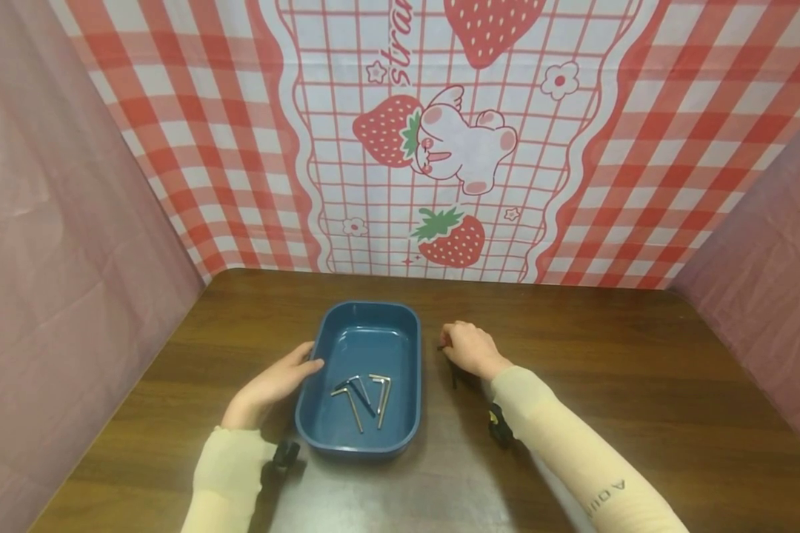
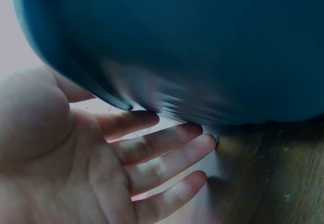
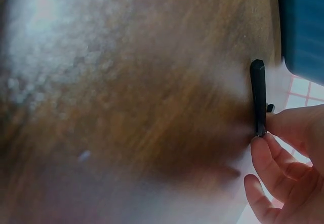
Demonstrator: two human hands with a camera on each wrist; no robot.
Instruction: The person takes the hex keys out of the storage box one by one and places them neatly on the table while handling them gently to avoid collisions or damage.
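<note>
A blue rectangular tray (image 1: pixel 371 348) sits on the table. My left hand (image 1: pixel 271 385) holds its left side, thumb hooked over the rim and fingers spread along the outer wall (image 2: pixel 212 82). Several L-shaped hex keys (image 1: pixel 384 403) lie in the tray's near half, most of them silver, one dark. To the right of the tray, my right hand (image 1: pixel 470 349) pinches a black hex key (image 3: pixel 258 95) between thumb and fingertips near its bend. Its long arm points toward me, low over the table, and the short arm's end shows past the thumb.
The brown wooden table (image 1: pixel 593 355) ends at the back against a red-and-white checked cloth (image 1: pixel 240 148) with strawberry prints. Pink curtains (image 1: pixel 60 222) hang on both sides. A small black device (image 1: pixel 498 427) is strapped at the right wrist, another (image 1: pixel 285 454) at the left.
</note>
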